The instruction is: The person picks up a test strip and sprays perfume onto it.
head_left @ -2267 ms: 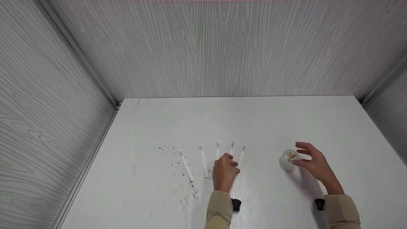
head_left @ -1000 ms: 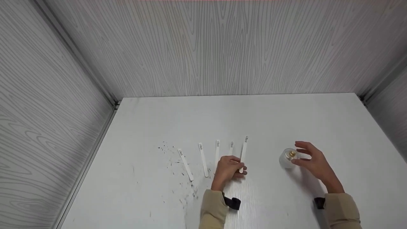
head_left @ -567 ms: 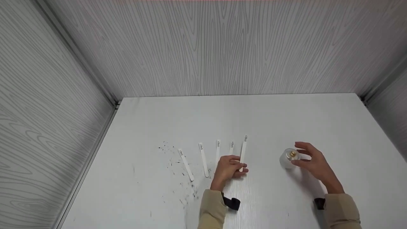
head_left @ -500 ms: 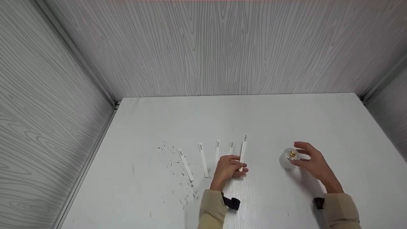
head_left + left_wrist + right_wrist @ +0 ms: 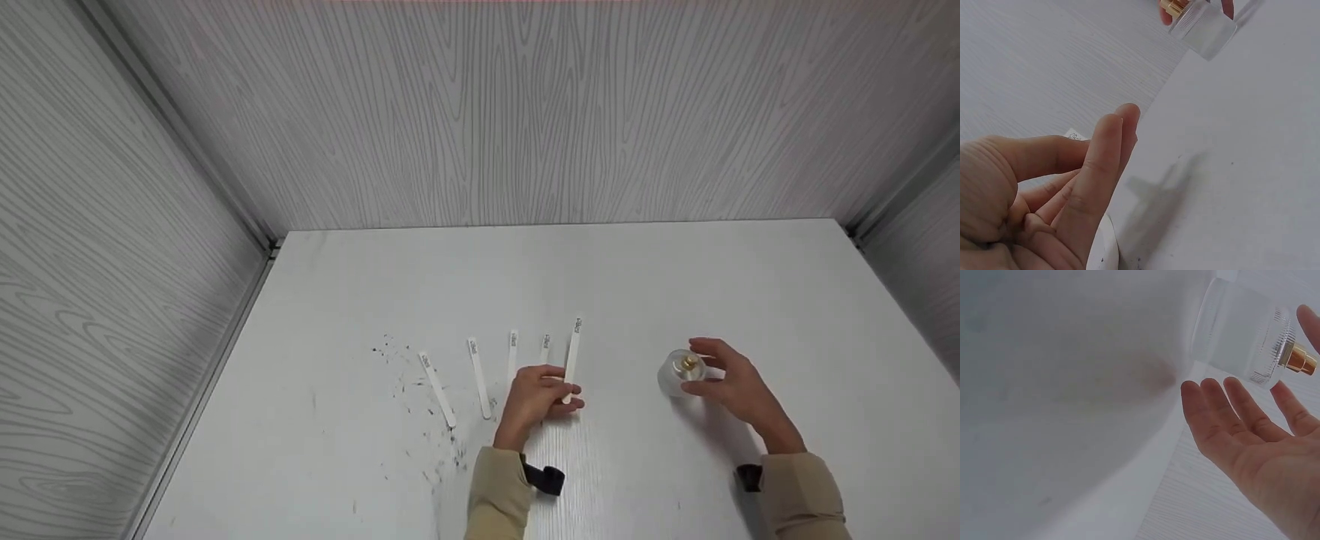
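Note:
A perfume test strip (image 5: 574, 349), white with lettering at its top end, stands up from the left hand (image 5: 536, 396), which pinches its lower end between thumb and fingers. In the left wrist view the fingers (image 5: 1100, 163) mostly hide that strip. A clear round perfume bottle (image 5: 673, 379) with a gold spray top (image 5: 688, 362) stands on the table to the right. The right hand (image 5: 739, 386) reaches round the upper part of the bottle, thumb and index finger spread on either side. In the right wrist view its other fingers (image 5: 1247, 410) extend loosely beside the glass.
Several more white strips lie fanned out left of the left hand, among them one at the far left (image 5: 437, 390) and one beside it (image 5: 480, 379). Dark specks dot the white table (image 5: 337, 300) there. Wood-grain panels (image 5: 480, 112) enclose the back and sides.
The left hand has lifted the rightmost strip from the table and now holds it nearly steady. The right hand has moved slightly left, closer round the bottle's top.

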The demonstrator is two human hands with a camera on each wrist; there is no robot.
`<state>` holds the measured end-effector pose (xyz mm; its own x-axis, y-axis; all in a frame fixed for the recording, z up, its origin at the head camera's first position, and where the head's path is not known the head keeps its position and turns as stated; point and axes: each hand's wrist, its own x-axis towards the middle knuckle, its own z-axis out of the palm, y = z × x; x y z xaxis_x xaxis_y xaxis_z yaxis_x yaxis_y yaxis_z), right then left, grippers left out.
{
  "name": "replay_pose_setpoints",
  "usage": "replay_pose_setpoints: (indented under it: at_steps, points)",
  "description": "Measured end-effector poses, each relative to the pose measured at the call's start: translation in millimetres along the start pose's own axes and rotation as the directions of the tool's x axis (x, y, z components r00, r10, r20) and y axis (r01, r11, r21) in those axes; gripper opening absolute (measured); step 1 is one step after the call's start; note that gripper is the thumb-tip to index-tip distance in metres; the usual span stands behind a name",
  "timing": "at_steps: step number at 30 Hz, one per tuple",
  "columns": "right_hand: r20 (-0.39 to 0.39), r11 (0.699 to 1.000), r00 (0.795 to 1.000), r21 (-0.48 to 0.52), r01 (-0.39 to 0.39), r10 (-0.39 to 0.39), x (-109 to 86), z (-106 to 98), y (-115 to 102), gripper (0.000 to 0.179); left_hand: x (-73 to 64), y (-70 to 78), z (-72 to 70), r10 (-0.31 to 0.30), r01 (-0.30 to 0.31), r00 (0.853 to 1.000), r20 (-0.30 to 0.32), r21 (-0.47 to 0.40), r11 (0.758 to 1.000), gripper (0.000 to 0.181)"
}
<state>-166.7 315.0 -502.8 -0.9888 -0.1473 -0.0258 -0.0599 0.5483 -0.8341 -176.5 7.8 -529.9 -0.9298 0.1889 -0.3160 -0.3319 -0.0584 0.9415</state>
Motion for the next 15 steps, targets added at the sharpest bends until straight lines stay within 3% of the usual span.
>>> replay_pose_setpoints:
  at_steps: [6,15]
  points:
    - [0.016,1.000,1.000,0.005,-0.020,0.020,1.7,-0.1,-2.5,0.068,-0.4,0.4,-0.6,0.012,-0.012,1.000,0.002,0.009,1.000,0.036]
    - [0.042,0.999,0.999,0.038,-0.035,0.033,5.9,1.2,-1.4,0.068,-1.6,3.0,-1.5,-0.004,0.005,1.000,0.008,-0.044,0.999,0.038]
